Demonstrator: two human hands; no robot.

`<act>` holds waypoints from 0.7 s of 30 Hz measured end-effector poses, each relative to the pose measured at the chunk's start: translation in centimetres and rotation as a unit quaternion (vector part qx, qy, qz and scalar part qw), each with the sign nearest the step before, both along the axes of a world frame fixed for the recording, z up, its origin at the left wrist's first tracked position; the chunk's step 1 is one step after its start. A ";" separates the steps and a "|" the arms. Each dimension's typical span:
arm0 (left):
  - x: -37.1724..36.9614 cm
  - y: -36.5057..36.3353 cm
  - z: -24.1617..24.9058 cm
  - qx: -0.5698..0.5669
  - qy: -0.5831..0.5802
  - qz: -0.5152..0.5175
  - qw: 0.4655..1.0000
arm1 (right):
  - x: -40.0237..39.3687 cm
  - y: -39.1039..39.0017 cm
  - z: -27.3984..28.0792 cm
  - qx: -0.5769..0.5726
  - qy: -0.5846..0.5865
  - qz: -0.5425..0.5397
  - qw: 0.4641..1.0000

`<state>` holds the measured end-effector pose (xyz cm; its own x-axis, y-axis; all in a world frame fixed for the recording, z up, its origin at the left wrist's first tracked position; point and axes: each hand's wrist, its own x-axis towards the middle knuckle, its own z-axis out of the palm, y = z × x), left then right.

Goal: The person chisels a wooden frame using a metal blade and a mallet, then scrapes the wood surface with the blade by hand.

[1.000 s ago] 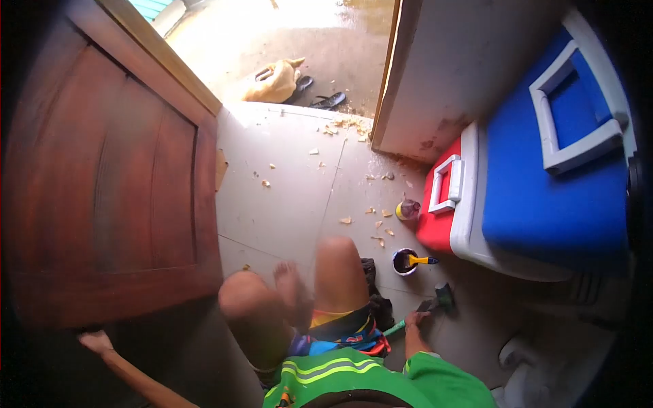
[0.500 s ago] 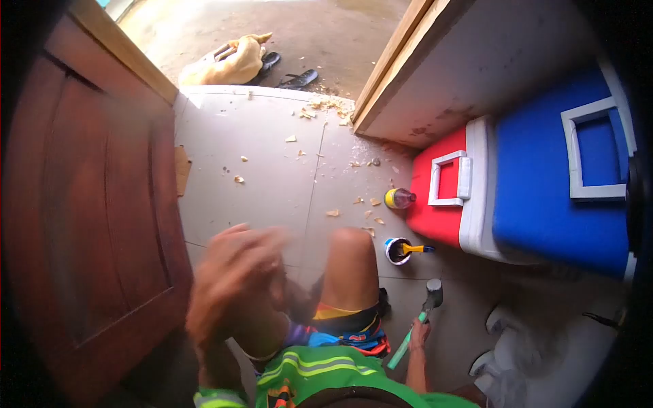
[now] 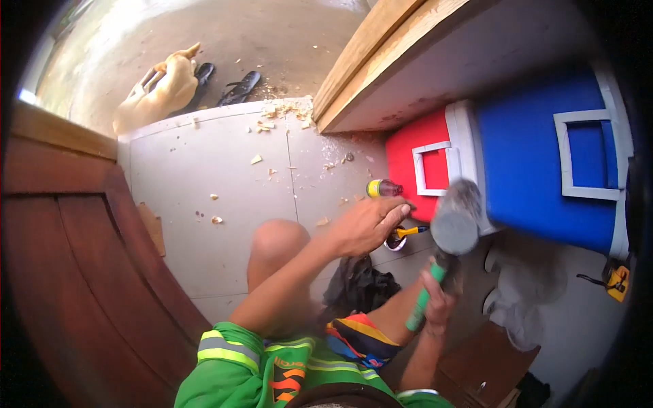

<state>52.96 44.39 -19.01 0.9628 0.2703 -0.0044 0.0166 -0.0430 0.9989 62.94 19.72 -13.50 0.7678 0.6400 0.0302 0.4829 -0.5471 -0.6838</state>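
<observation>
My right hand [image 3: 439,299] is wrapped round the green handle of a hammer [image 3: 454,228], whose grey head is raised towards the camera, in front of the coolers. Stretched across to the right, my left hand [image 3: 371,224] reaches over the paint tub [image 3: 395,242] with the yellow-handled brush [image 3: 410,232], beside the yellow-labelled bottle [image 3: 384,188]. Its fingers are pressed together near the red cooler [image 3: 401,153]; what they hold, if anything, is too small to name. Dark cloth [image 3: 357,285] lies between my legs.
A blue cooler [image 3: 524,156] adjoins the red one. The brown door [image 3: 68,272] is on the left, the wooden frame [image 3: 360,61] ahead. Wood chips [image 3: 265,126] lie on tiles. Outside are a dog [image 3: 160,95] and sandals [image 3: 239,88]. A yellow tape measure [image 3: 617,283] is far right.
My left hand has moved from the left over to the paint tub. My right hand has lifted the hammer from near the floor. The view has shifted, and my knees have moved.
</observation>
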 end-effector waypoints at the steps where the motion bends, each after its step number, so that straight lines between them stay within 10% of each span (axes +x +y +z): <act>1: -0.2 0.7 0.1 -0.031 0.010 -0.064 0.997 | -1.0 3.0 0.1 -0.026 0.068 -0.048 0.996; 6: 3.1 -1.2 -5.3 -0.345 -0.082 -0.049 0.934 | -3.0 9.7 -4.6 0.202 0.272 -0.035 0.940; 14: 6.4 -1.8 -4.4 -0.370 -0.109 0.102 0.917 | -0.4 9.5 -3.6 0.132 0.274 0.008 0.952; 21: 4.1 0.7 -2.6 -0.210 0.040 0.264 0.940 | -0.8 4.8 -23.5 0.183 0.546 -0.224 0.786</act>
<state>57.04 45.11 -21.61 0.6868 0.6690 -0.2843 0.0005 0.3907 0.9205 62.18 24.52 -37.04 0.6089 0.3999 -0.6851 -0.6873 -0.1654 -0.7073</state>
